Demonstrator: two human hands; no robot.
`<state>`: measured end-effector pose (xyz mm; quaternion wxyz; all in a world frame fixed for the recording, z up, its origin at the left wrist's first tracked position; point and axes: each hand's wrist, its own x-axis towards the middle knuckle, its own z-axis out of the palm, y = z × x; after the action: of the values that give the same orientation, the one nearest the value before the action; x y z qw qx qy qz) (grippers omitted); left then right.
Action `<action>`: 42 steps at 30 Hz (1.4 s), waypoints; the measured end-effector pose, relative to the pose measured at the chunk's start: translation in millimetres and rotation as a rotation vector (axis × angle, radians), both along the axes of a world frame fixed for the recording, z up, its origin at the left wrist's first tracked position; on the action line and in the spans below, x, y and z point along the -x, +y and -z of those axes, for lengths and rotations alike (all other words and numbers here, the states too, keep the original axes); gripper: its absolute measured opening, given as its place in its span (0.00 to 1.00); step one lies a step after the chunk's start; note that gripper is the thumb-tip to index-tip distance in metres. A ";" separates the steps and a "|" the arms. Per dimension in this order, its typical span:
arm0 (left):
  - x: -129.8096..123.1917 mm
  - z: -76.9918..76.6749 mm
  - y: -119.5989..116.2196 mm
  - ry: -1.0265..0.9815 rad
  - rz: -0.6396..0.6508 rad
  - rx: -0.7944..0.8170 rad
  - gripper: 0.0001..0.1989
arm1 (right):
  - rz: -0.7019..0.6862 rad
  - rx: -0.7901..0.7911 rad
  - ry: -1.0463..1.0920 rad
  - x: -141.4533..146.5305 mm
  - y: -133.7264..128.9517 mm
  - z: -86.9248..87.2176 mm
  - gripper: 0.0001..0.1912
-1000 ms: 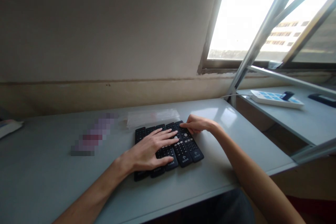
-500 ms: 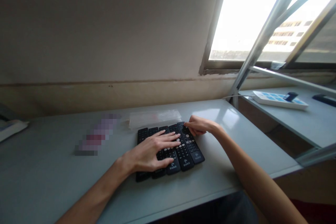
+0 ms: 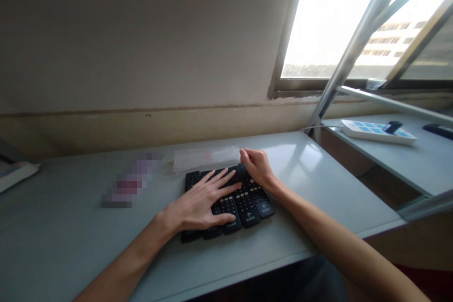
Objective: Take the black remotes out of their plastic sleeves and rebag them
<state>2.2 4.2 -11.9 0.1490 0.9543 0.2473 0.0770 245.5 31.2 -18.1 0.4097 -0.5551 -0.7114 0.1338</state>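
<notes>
The left hand (image 3: pixel 200 203) and right hand (image 3: pixel 260 168) are bare, the clothing (image 3: pixel 314 277) dark blue-grey.

Pale lettering (image 3: pixel 250 220) on the black remotes (image 3: pixel 247 207) is too small to read.

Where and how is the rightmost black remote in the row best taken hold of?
Probably by the near end of the rightmost remote, from the right: it lies flat, with that end and the right edge beside it exposed. Its left edge sits close against the next remote, and the right grip partly covers its far end.
</notes>
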 end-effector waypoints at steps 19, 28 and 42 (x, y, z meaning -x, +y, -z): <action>-2.6 -8.2 -7.6 0.035 -0.072 0.017 0.33 | -0.777 0.160 -0.284 21.3 -24.0 0.4 0.32; -6.0 -11.1 -12.0 0.035 -0.100 0.028 0.31 | -0.738 0.194 -0.335 24.1 -24.0 1.9 0.32; -5.4 -3.5 -4.4 0.022 -0.082 0.035 0.32 | -0.697 0.146 -0.319 26.3 -16.9 9.7 0.32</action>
<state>7.6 -0.1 -8.4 0.1596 0.9414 0.2892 0.0685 219.2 14.3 -27.8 0.1836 -0.3217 -0.9007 0.2271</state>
